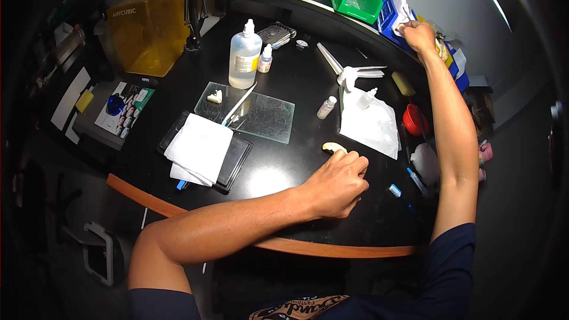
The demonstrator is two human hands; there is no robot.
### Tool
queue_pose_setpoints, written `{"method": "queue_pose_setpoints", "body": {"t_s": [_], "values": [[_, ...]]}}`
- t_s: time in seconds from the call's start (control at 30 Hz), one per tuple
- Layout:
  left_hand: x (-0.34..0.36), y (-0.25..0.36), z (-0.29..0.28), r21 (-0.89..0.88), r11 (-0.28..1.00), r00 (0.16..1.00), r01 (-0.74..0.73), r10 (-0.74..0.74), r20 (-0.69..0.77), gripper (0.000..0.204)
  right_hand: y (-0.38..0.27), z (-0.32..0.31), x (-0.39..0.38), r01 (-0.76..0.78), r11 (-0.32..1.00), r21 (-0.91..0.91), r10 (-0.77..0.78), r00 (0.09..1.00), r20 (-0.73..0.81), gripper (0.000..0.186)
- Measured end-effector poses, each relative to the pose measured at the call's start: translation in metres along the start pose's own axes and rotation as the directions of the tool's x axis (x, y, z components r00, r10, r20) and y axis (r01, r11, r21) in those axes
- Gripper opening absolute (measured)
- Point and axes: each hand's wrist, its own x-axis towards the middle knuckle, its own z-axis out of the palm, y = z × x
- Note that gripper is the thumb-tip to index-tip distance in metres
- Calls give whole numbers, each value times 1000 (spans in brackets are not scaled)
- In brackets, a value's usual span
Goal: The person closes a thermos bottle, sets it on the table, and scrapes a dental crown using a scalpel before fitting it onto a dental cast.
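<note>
My left hand (336, 185) is closed low over the middle of the dark table. At its fingertips is a small yellowish-white curved piece (333, 147) with a dark underside; most of it is hidden by the fingers. Stretched far out to the right, my right hand (418, 37) reaches to a blue bin (388, 16) on the raised shelf. Its fingers pinch white paper (403, 10) that sticks up out of the bin. A small vial (326, 108) stands beyond my left hand, beside a white sheet (370, 120) with a small dropper bottle on it.
A scratched glass plate (274, 120) bears a white tooth-shaped model (216, 96) and a slim tool. Near it stand a large clear bottle (245, 53) and a small dropper bottle (265, 59). Folded white cloths (200, 148) lie left. A red bowl (415, 120) and toothbrush (395, 190) are at right.
</note>
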Motion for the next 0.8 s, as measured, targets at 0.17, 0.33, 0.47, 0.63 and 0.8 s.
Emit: {"method": "queue_pose_setpoints", "body": {"t_s": [0.17,0.33,0.47,0.63,0.8], "values": [[4,-1,-1,-18,999,1000,-26,26,-8,13,21,-7,2,-59,922,384,106,989,-101,32],[2,-4,-3,-16,1000,1000,-7,7,10,13,2,-21,-36,-90,747,659,257,953,-162,34],[10,2,-3,-13,998,997,-68,68,-25,14,26,-61,-99,-93,456,885,228,973,-15,42],[15,19,-26,-83,955,926,-284,251,-282,19,28,-65,-225,-173,346,922,119,983,140,36],[9,36,-18,15,860,793,-510,476,-381,30,42,-48,-331,-119,550,827,49,993,110,27]]}}
